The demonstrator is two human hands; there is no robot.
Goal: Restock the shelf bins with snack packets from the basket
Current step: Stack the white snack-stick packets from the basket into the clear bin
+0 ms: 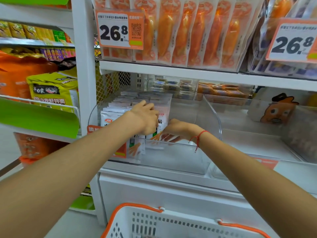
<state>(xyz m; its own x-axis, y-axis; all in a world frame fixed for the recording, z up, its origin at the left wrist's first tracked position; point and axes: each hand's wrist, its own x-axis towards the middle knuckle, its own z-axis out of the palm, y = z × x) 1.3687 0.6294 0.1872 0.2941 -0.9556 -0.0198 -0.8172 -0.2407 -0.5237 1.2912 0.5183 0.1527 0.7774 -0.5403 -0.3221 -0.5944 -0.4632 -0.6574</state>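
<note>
A clear plastic shelf bin point(180, 157) stands on the middle shelf, its left part filled with a row of white snack packets point(120, 103) standing upright. My left hand point(145, 115) reaches into the bin, its fingers closed on the top of the frontmost white packets point(163, 117). My right hand point(176, 129), with a red string on the wrist, holds the lower edge of the same packets just inside the bin's front wall. The white basket point(154, 224) with orange handles sits at the bottom of the view; its contents are hidden.
The bin's right half holds nothing. A second clear bin point(257, 134) to the right has an orange cartoon sticker. Orange packets point(188, 35) hang above behind price tags reading 26.8. A white upright post point(84, 66) separates the left shelves of yellow and orange bags.
</note>
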